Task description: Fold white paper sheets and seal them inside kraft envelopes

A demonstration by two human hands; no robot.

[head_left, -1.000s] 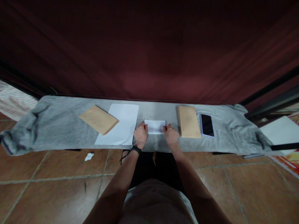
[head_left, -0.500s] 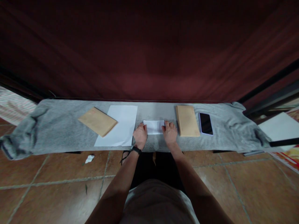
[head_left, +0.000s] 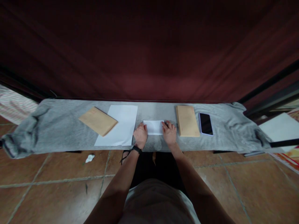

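A folded white sheet of paper (head_left: 154,128) lies as a narrow strip on the grey cloth, right in front of me. At its left end my left hand (head_left: 140,133) grips the edge, fingers curled and thumb on top of the paper. My right hand (head_left: 169,132) is at the opposite end, its thumb and fingertips closed over the right edge. To the left is a larger flat stack of white paper (head_left: 123,124), partly under brown envelopes (head_left: 98,121). Right of my right hand rests a stack of brown envelopes (head_left: 187,121).
A phone with a pale purple case (head_left: 206,123) lies right of the envelope stack. The narrow bench is draped in grey cloth (head_left: 60,124), and a dark red curtain (head_left: 149,62) hangs behind it. A scrap of white paper (head_left: 90,158) is on the tiled floor.
My right thumb and fingers have shifted slightly left onto the folded paper's right end. My left hand and the other things stay where they were.
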